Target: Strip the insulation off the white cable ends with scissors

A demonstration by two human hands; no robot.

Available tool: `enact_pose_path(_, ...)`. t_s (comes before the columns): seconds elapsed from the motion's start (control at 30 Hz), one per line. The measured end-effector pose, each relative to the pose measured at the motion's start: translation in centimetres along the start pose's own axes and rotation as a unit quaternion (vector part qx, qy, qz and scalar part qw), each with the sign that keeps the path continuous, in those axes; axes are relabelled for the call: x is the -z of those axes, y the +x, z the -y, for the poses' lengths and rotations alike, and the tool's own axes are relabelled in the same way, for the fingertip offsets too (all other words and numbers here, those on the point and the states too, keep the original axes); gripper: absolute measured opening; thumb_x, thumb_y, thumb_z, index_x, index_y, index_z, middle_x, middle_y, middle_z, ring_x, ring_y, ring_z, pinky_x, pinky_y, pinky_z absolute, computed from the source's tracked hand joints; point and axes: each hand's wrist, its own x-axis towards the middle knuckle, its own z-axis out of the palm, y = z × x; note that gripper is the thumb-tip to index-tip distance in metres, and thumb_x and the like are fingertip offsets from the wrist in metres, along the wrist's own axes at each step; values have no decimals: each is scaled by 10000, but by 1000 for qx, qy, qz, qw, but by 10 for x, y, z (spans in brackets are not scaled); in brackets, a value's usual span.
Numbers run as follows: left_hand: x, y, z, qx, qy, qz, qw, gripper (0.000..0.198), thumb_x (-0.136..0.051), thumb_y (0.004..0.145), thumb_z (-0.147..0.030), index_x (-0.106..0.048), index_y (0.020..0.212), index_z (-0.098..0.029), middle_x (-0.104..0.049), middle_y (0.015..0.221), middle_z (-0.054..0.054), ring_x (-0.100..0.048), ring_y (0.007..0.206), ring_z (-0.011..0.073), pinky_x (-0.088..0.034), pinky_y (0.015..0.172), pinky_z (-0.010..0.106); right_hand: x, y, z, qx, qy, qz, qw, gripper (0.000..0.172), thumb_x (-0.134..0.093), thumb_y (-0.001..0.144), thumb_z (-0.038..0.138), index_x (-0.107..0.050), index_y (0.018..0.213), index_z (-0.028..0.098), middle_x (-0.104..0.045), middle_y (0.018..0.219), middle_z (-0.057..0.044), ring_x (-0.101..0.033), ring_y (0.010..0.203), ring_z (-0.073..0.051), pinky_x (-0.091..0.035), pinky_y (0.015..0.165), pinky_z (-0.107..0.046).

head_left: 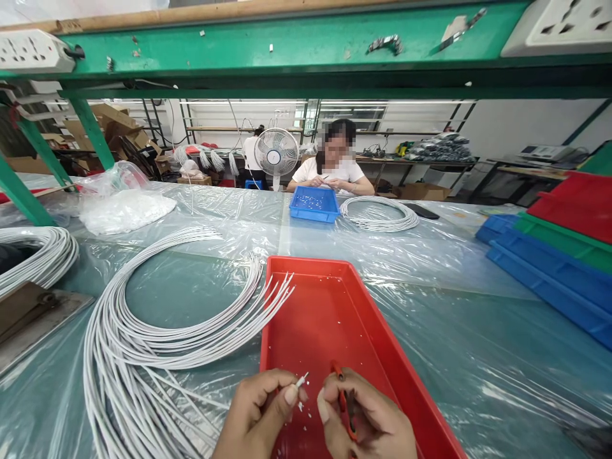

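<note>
My left hand [261, 411] is closed over the red tray, pinching the end of a white cable [301, 382] between thumb and forefinger. A thin tip sticks out of that end toward the right. Just across from it, my right hand [370, 414] is wrapped around a small pliers-like tool with orange handles [343, 403]; its working end is hard to make out. The two hands are apart. Under them lies the red tray [310, 319] with small white scraps scattered in it. A looped bundle of white cables [102, 344] lies left of the tray, several ends reaching over its rim.
Another cable coil [57, 255] lies far left beside a metal plate [29, 325]. Across the plastic-covered table, a person [335, 162] works behind a blue tray [314, 205] and a cable coil [380, 215]. Stacked trays [559, 261] stand right. A green beam [306, 48] crosses above.
</note>
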Motion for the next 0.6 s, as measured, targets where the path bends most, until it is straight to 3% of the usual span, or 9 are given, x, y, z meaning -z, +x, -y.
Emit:
enact_pose_path(0.2,1,3,-3,7,-11,10,1000,345,-443,847,-392,-580,674,-127,-441,587,-12,-401,567,122,-311,530,216,12,11,-4,-51,-50,75,995,164,-559,748,201,-523,592,169,-502,540,19,-481,481,-111,-423,464,-191)
enact_pose_path(0.33,0,0,-6,-6,14,4,1000,321,-453,846,-367,-609,698,-129,-509,612,6,-453,600,139,-349,567,219,10,13,1,-25,-33,82,996,64,-591,734,201,-638,717,161,-611,605,-18,-581,529,-147,-480,501,-209)
enact_pose_path(0.6,-2,-1,-3,-34,41,-13,998,303,-464,846,-339,-632,705,-130,-537,604,10,-471,582,130,-359,553,205,8,12,2,17,-65,89,994,121,-557,747,168,-618,646,141,-582,547,-17,-556,483,-134,-461,466,-199)
